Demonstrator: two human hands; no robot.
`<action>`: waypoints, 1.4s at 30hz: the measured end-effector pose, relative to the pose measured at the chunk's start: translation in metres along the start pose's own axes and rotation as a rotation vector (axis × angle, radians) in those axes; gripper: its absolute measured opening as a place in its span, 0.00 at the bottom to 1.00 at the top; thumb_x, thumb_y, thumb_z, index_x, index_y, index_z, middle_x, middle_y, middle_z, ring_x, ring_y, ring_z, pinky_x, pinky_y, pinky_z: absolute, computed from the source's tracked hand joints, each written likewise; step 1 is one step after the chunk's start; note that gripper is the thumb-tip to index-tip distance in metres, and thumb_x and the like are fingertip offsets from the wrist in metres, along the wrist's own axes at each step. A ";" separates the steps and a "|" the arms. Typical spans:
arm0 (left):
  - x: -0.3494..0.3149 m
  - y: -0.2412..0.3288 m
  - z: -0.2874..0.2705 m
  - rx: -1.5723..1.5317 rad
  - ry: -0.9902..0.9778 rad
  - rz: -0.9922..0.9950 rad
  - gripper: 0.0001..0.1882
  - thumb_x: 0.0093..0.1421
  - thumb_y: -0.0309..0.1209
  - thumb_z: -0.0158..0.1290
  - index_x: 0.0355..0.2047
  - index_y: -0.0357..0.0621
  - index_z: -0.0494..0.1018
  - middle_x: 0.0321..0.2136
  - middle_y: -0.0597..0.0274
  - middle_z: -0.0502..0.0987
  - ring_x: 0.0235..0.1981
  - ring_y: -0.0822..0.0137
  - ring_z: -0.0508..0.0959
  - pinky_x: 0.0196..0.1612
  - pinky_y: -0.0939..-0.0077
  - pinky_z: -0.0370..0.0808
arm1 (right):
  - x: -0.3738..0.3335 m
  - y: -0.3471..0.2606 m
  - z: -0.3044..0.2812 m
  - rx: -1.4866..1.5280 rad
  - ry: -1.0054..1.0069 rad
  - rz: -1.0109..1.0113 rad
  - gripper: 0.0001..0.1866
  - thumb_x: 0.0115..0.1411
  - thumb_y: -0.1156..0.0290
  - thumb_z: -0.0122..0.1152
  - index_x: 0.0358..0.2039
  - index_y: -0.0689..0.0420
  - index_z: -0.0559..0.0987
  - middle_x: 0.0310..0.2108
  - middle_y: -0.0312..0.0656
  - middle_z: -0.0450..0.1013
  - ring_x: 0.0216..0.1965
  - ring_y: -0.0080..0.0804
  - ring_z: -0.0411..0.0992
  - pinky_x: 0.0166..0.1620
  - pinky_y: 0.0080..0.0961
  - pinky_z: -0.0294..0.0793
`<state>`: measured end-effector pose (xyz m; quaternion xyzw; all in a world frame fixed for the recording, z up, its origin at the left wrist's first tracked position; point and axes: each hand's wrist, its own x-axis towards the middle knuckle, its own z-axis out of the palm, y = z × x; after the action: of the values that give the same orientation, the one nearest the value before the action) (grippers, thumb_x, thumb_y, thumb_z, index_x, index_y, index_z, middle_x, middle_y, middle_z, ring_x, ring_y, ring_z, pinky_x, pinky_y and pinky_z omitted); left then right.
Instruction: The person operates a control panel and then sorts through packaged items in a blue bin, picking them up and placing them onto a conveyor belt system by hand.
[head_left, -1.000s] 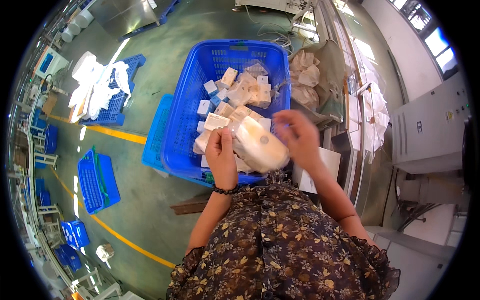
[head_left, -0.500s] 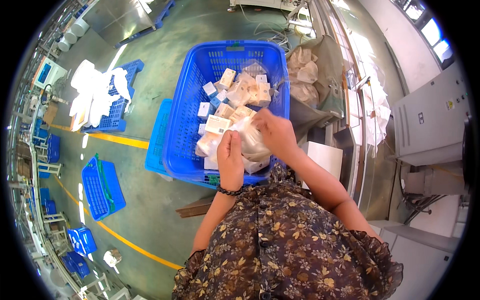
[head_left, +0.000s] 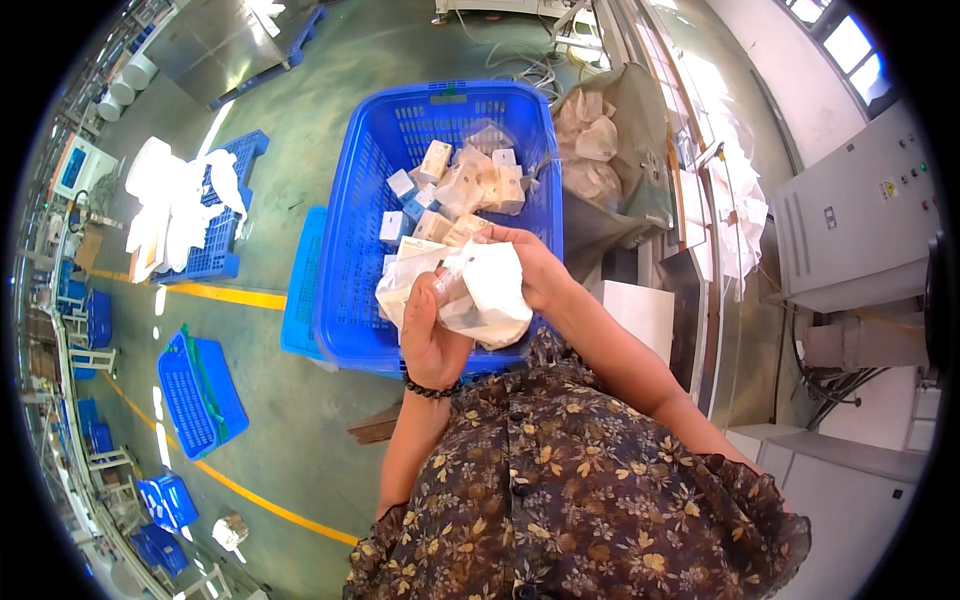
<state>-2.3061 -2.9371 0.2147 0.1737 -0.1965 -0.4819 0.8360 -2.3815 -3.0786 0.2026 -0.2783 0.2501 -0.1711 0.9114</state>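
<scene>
Over the near part of a large blue plastic basket (head_left: 345,285), my two hands hold a clear plastic bag (head_left: 405,272) and a small white box (head_left: 496,285). My left hand (head_left: 432,342) is closed on the bag, thumb upward. With its fingers curled round the box's far right side, my right hand (head_left: 540,270) grips the brightly lit box. Whether the box sits inside the bag or against it, I cannot tell. Beyond my hands lie several small cartons, among them a cream carton (head_left: 434,161), a white carton (head_left: 394,227) and bagged cartons (head_left: 462,188).
A lighter blue crate (head_left: 302,290) stands left of the basket. On the floor further left are a blue basket with green netting (head_left: 200,395) and a blue pallet (head_left: 235,240) bearing white material. Right of the basket are a grey cloth bin (head_left: 645,160) of plastic bags and a white box-shaped object (head_left: 637,318).
My right hand has turned and closed round the white box, which now shows a bright face. The bag has spread out to the left above the cartons. The view has shifted slightly.
</scene>
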 end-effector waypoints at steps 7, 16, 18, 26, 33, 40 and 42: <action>0.015 0.004 -0.006 0.169 0.182 -0.016 0.16 0.69 0.38 0.42 0.47 0.39 0.69 0.47 0.57 0.74 0.48 0.65 0.74 0.52 0.66 0.71 | -0.007 -0.001 -0.001 -0.835 0.057 -0.667 0.10 0.52 0.86 0.58 0.34 0.57 0.75 0.34 0.35 0.72 0.34 0.25 0.71 0.39 0.21 0.71; -0.006 -0.011 -0.013 0.824 0.177 0.077 0.11 0.69 0.32 0.44 0.29 0.41 0.66 0.26 0.73 0.64 0.28 0.81 0.61 0.32 0.85 0.61 | -0.036 -0.021 -0.030 -1.143 -0.171 -0.348 0.22 0.61 0.58 0.55 0.42 0.68 0.76 0.36 0.48 0.74 0.41 0.32 0.71 0.45 0.26 0.69; -0.007 -0.017 -0.006 0.790 0.065 0.045 0.13 0.67 0.33 0.48 0.26 0.40 0.66 0.23 0.74 0.64 0.27 0.82 0.62 0.31 0.86 0.61 | -0.044 -0.009 -0.014 -1.435 -0.030 -0.599 0.27 0.57 0.50 0.63 0.41 0.65 0.76 0.31 0.49 0.75 0.40 0.32 0.72 0.43 0.28 0.70; 0.010 0.021 0.027 1.972 0.098 0.804 0.24 0.60 0.43 0.56 0.48 0.37 0.71 0.36 0.47 0.76 0.39 0.50 0.75 0.45 0.61 0.70 | -0.050 -0.034 -0.005 -1.421 -0.079 -0.636 0.23 0.49 0.60 0.71 0.41 0.61 0.78 0.32 0.47 0.75 0.34 0.41 0.74 0.39 0.31 0.72; 0.008 0.000 -0.036 1.600 0.423 0.183 0.23 0.67 0.44 0.45 0.45 0.33 0.74 0.38 0.49 0.79 0.39 0.56 0.78 0.42 0.65 0.74 | -0.056 -0.046 -0.002 -1.355 0.046 -0.806 0.20 0.53 0.59 0.68 0.39 0.60 0.78 0.29 0.45 0.73 0.33 0.38 0.72 0.37 0.31 0.70; 0.021 0.034 -0.092 0.518 0.582 -0.261 0.24 0.69 0.46 0.41 0.52 0.37 0.67 0.47 0.54 0.75 0.44 0.60 0.78 0.44 0.62 0.78 | -0.073 -0.150 -0.044 0.117 0.431 -0.879 0.17 0.67 0.64 0.48 0.51 0.61 0.69 0.38 0.38 0.70 0.40 0.29 0.69 0.44 0.27 0.71; 0.004 0.024 -0.129 0.741 0.665 -0.407 0.23 0.67 0.48 0.44 0.51 0.41 0.66 0.44 0.57 0.75 0.42 0.62 0.79 0.41 0.64 0.78 | -0.108 -0.214 -0.065 -0.385 0.846 -1.563 0.19 0.64 0.63 0.55 0.47 0.65 0.67 0.40 0.45 0.69 0.40 0.37 0.69 0.45 0.33 0.71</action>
<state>-2.2228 -2.9166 0.1155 0.6352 -0.0403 -0.4515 0.6254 -2.5427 -3.2259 0.3214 -0.4299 0.3281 -0.7836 0.3058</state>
